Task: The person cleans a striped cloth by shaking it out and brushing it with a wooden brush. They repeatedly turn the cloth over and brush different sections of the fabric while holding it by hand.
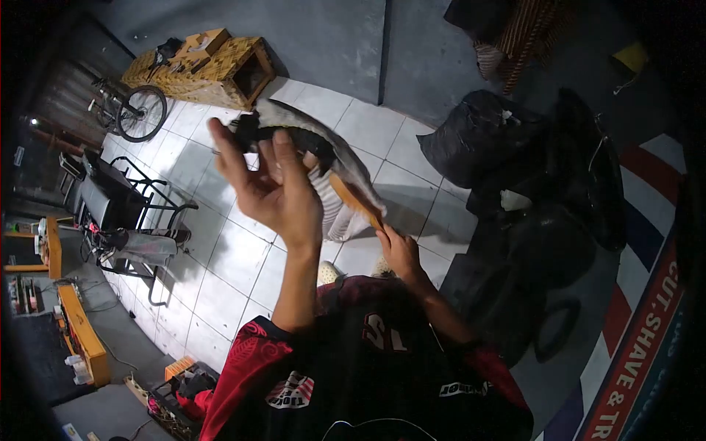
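Note:
My left hand is raised with its fingers spread, in front of a black part of a cloth item; whether the fingers touch it cannot be made out. The item is grey, white and black, with a striped underside and an orange-brown strip. It hangs over the tiled floor, slanting down to the right. My right hand pinches the lower end of the strip, where the grey edge comes down. Part of the item is hidden behind my left hand.
Beyond are a table with a patterned cover and a bicycle. A black chair stands at left, above a crate. Black bags lie at right, beside a lettered banner. The floor is white tile.

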Demonstrator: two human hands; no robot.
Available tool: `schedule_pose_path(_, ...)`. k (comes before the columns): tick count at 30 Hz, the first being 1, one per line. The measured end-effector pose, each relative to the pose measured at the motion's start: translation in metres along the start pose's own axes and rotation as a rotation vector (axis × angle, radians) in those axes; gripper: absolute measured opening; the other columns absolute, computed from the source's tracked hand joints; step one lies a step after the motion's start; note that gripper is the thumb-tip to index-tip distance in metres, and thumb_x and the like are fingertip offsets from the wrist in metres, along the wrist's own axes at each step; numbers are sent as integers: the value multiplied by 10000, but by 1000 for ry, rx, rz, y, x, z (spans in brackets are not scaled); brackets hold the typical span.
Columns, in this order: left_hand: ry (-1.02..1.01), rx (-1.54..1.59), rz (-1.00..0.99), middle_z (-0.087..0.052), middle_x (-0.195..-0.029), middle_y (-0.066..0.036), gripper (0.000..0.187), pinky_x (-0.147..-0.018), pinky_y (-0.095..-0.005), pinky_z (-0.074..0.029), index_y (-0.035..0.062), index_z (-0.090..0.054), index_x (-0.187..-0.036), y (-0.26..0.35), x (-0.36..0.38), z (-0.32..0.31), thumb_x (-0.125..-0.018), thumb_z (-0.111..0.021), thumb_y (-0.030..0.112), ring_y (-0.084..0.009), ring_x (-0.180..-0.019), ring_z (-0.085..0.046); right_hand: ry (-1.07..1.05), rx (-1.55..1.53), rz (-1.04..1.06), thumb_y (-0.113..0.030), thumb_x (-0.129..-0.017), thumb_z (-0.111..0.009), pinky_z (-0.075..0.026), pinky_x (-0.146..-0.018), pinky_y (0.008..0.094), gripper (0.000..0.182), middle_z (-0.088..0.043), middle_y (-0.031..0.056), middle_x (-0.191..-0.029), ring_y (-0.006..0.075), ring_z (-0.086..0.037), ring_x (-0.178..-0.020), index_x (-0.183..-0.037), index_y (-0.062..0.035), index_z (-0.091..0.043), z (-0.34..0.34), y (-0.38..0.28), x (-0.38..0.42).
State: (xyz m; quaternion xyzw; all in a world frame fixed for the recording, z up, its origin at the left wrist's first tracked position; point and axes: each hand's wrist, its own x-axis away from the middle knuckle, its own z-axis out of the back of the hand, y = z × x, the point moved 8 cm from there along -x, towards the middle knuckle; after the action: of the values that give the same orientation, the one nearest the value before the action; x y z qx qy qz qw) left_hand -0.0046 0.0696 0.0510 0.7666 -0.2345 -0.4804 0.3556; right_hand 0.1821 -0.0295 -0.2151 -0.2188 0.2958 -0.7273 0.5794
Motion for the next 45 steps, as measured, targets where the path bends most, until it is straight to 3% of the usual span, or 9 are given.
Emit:
schedule_pose_path(6,-134,209,206,-515,-1004,-63,501,-540,-194,-432,17,-340,-1312,-7,-15,-10,-856,-540,66,-71,-736,-521,-533,395,-387,-339,-767,-567,-474,-693,440,303,-618,192,-796,350,-606,-785,-842,-50,-617,-63,136,70)
schedule_pose_path(12,-212,68,407,-523,-840,-18,276,-594,-174,-402,2,-501,-1024,-39,1,-10,-795,-643,61,-48,-682,-482,-571,345,-606,-359,-796,-548,-498,-587,410,367,-625,162,-732,279,-630,-682,-702,-11,-619,-88,269,131)
schedule_pose_path(16,-339,36,413,-508,-783,-4,203,-556,-168,-388,21,-490,-887,-42,18,-21,-774,-658,34,-36,-628,-462,-94,111,-303,-303,-920,-382,-472,-562,410,366,-593,186,-692,301,-608,-600,-917,35,-520,-45,176,63)
schedule_pose_path(19,-614,-37,336,-513,-778,0,194,-620,-172,-385,15,-491,-907,-43,29,-36,-753,-601,-25,-49,-684,-483,-122,-673,-340,-264,-942,-348,-424,-550,297,290,-512,96,-646,165,-529,-584,-918,-9,-484,18,20,16)
schedule_pose_path(24,-822,-101,219,-473,-623,41,207,-520,-162,-323,16,-496,-862,-17,31,-44,-671,-510,-65,-28,-543,-388,-193,-977,84,-233,-945,-356,-364,-499,267,248,-418,29,-609,111,-412,-526,-804,-38,-419,60,-95,-11)
schedule_pose_path(29,-718,109,172,-436,-790,-30,233,-603,-178,-357,16,-412,-903,-10,16,-29,-696,-444,-88,-64,-683,-405,-207,-162,137,-257,-898,-437,-452,-654,420,337,-582,248,-951,416,-564,-872,-1101,10,-459,-18,-17,-2)
schedule_pose_path(34,-584,183,234,-452,-869,-43,279,-725,-202,-371,6,-409,-959,2,8,-10,-700,-400,-97,-86,-771,-434,-731,230,-326,-305,-844,-473,-442,-760,464,436,-575,206,-1033,385,-560,-930,-1173,-22,-431,-100,141,64)
schedule_pose_path(40,-702,85,253,-477,-902,-54,313,-763,-209,-372,-1,-432,-955,-5,19,-21,-683,-349,-133,-100,-813,-455,-406,224,-276,-315,-844,-486,-458,-692,426,378,-601,196,-857,353,-585,-833,-1071,-12,-486,-72,147,35)
schedule_pose_path(45,-785,186,468,-506,-917,-71,325,-753,-208,-395,-5,-453,-930,-26,40,-24,-670,-305,-131,-101,-819,-479,-127,-762,-231,-264,-938,-346,-389,-502,347,292,-458,117,-607,246,-522,-540,-874,6,-435,36,-32,-5)
